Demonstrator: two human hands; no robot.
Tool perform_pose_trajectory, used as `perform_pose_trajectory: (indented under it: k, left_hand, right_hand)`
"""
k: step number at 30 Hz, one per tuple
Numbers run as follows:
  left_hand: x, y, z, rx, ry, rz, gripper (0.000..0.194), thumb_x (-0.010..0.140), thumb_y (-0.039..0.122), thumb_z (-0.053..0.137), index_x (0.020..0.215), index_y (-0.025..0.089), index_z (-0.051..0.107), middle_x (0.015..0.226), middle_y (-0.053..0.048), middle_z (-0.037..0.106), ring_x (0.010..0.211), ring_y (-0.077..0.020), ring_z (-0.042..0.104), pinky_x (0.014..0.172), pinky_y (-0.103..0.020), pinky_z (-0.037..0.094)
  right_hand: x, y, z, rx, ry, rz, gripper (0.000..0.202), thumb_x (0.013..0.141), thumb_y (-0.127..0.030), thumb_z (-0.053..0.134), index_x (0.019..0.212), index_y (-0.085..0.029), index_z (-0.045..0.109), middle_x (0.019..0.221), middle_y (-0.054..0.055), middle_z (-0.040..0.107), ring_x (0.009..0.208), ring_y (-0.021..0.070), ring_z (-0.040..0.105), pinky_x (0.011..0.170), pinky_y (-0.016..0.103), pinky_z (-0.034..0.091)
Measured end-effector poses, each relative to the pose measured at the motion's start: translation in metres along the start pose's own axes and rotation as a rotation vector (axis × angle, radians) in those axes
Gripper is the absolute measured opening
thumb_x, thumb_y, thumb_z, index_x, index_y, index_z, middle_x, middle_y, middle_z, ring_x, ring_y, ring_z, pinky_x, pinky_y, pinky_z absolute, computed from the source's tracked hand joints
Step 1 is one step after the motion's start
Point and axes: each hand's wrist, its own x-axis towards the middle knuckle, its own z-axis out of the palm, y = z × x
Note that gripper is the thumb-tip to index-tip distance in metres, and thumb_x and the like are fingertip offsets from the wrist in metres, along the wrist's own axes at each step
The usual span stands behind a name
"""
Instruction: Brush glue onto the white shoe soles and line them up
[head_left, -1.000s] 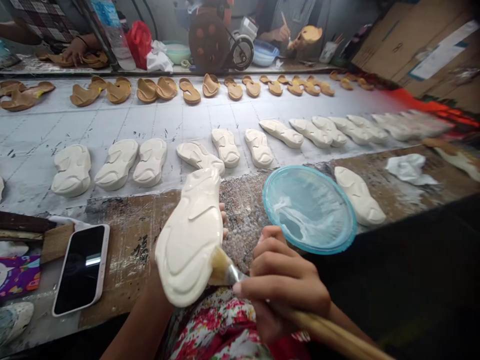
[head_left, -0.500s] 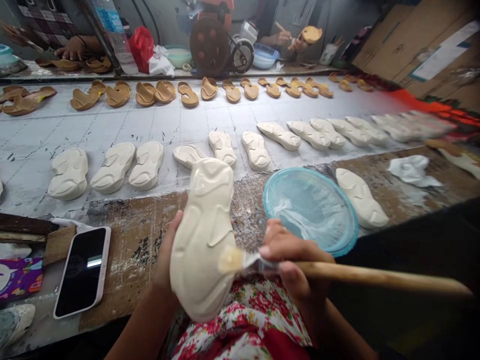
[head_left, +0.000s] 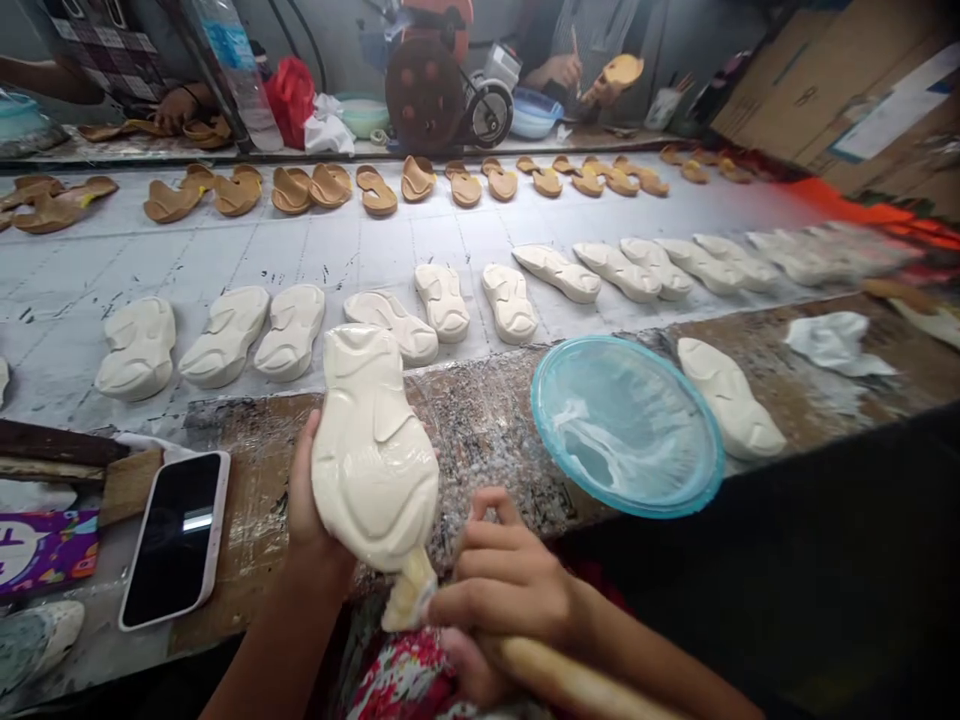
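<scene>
A cream-white shoe sole with a wet, glossy surface is held up by my left hand, whose fingers wrap its left side and underside. My right hand is closed around a paintbrush with a wooden handle. Its pale bristles touch the near rounded edge of the sole. To the right of my hands is a round blue basin with whitish liquid streaked inside. Another white sole lies just beyond the basin's right rim.
Several white soles line the white sheet ahead, with tan shoe pieces in a row behind. A phone lies at left; crumpled white cloth at right. Across the table, a person's hand holds a brush; a motor stands between.
The sole has moved left and slightly up in my left hand. My right hand has brought the brush left and down, from the sole's face to its near edge.
</scene>
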Motion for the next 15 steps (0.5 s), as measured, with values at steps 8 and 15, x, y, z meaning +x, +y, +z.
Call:
perform_pose_trajectory:
  k: [8,15]
  left_hand:
    - [0.01,-0.009,0.008,0.129,-0.001,0.004,0.059,0.093,0.049,0.026,0.115,0.009,0.064,0.1,-0.014,0.071,0.109,-0.0334,0.06,0.094,-0.048,0.049]
    - [0.055,0.098,-0.032,0.328,0.207,0.356,0.06,0.098,0.024,0.0,0.122,0.01,0.054,0.127,-0.008,0.061,0.128,-0.0251,0.045,0.09,-0.043,0.048]
  right_hand:
    - [-0.004,0.021,-0.003,-0.14,0.128,0.096,0.011,0.083,-0.016,0.053,0.082,-0.014,0.063,0.06,-0.001,0.057,0.058,0.0122,0.051,0.073,0.034,0.038]
    - [-0.017,0.024,-0.013,-0.056,0.061,0.196,0.01,0.082,-0.015,0.052,0.082,-0.015,0.063,0.061,-0.002,0.057,0.058,0.011,0.05,0.074,0.033,0.038]
